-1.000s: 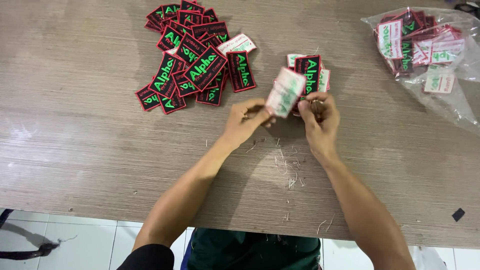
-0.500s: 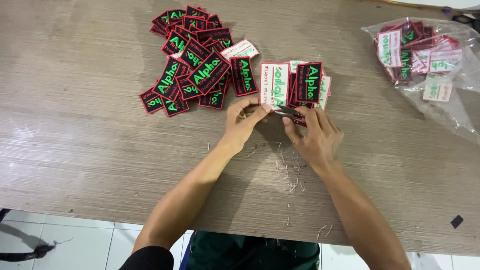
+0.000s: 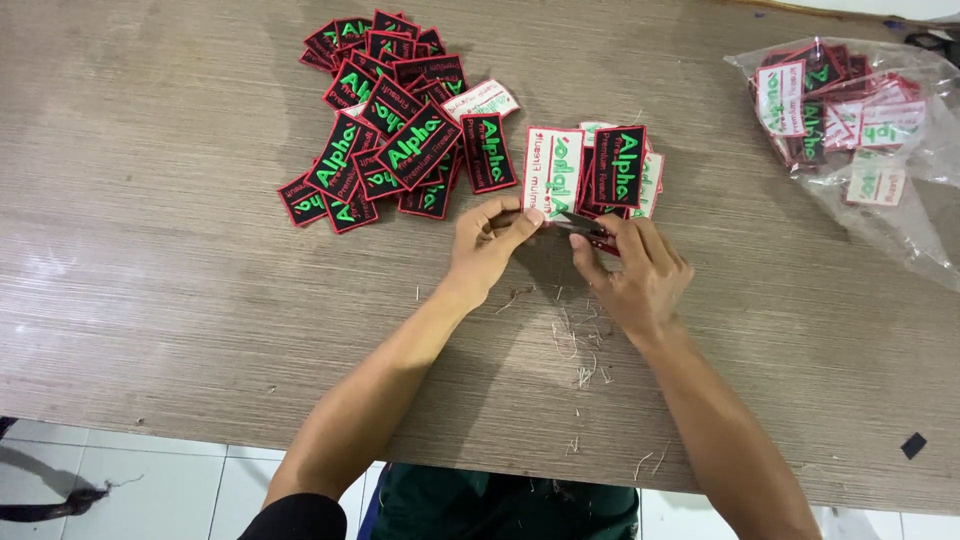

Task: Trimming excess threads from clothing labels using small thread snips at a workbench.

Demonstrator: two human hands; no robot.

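Since a second ago, patch lowered from mid-air to flat on table (image 3: 150,330), white backing up. Left hand (image 3: 487,238) pinches bottom edge of face-down patch (image 3: 553,172) to steady it; right hand (image 3: 640,270) fingers closed on small dark snips (image 3: 580,224) at that edge, likely for stray threads. Trimmed thread bits (image 3: 580,340) below. Patch pile (image 3: 385,130) left, bagged patches (image 3: 850,120) far right.

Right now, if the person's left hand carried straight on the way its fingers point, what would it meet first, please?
The left hand points up and right across the table. It would probably first meet the white-backed patch lying reverse side up, whose lower edge its fingertips seem to pinch already.
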